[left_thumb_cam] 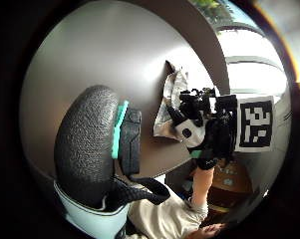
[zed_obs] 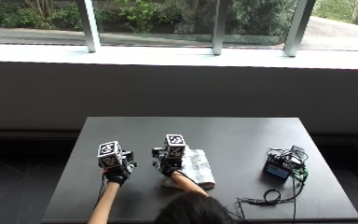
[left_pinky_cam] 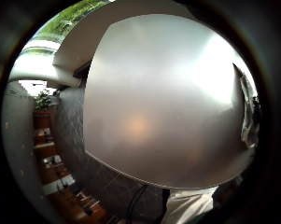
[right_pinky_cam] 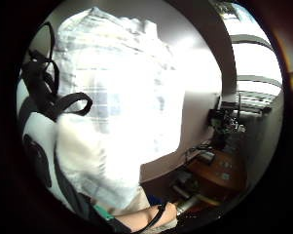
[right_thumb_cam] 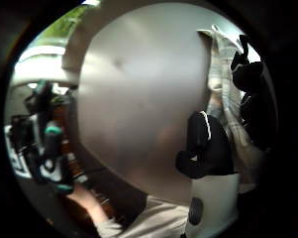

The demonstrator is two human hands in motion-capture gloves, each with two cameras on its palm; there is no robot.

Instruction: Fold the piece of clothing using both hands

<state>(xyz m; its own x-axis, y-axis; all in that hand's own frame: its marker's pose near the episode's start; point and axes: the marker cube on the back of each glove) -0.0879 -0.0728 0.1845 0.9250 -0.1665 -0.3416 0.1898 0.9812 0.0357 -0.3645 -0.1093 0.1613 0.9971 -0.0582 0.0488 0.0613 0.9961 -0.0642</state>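
Nearest the lens, at the bottom edge of the outside view, the dark-haired top of the person's head (zed_obs: pixel 188 210). Beyond it, largest of all, a dark matte rectangular table (zed_obs: pixel 229 135), set before a low dark wall under a bright window. On the near half of the table, a little left of centre, a pale checked piece of clothing (zed_obs: pixel 196 169), already folded into a compact oblong and lying flat. At the left edge of that cloth, the right hand (zed_obs: pixel 168 167), black-gloved, grasping it: in the right thumb-side palm view, fabric (right_thumb_cam: pixel 223 79) running up between the curled thumb (right_thumb_cam: pixel 203 148) and the fingers behind it; in the right little-finger-side view, checked fabric (right_pinky_cam: pixel 121 97) filling most of the field, close to the palm. Just left of the right hand and apart from the cloth, the left hand (zed_obs: pixel 118 175), over bare tabletop, released and holding nothing: only the relaxed thumb (left_thumb_cam: pixel 87 144) and plain table (left_pinky_cam: pixel 163 102) in its two palm views. Smallest, near the right edge of the table and well apart from the clothing, a small black electronic box with a blue face (zed_obs: pixel 277 170), amid a tangle of thin black cables (zed_obs: pixel 272 196).
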